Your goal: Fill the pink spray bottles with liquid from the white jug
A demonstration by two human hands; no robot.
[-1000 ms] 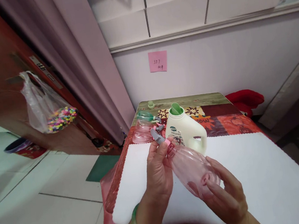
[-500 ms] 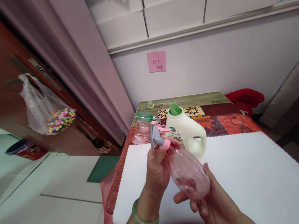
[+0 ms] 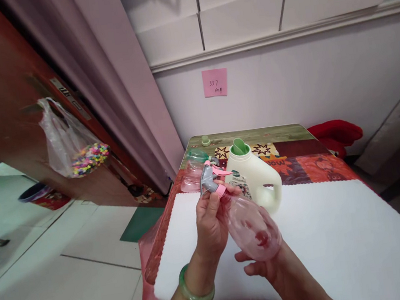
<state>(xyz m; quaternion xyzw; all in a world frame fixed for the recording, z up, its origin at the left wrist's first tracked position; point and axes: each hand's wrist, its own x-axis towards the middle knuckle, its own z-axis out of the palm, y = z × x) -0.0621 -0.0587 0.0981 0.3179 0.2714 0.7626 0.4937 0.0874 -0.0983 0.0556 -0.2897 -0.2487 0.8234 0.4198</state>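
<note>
l hand grips sprayer neck; r hand cups pink bottle.

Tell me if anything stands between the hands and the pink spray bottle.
Nothing does. The left hand grips the bottle at its neck, and the right hand cups its base from below.

Pink spray bottle between both hands

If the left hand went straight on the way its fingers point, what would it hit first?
Probably the pink bottle lying on the table beyond the left hand, left of the white jug; depth is unclear. The hand itself grips the sprayer by its neck.
</note>
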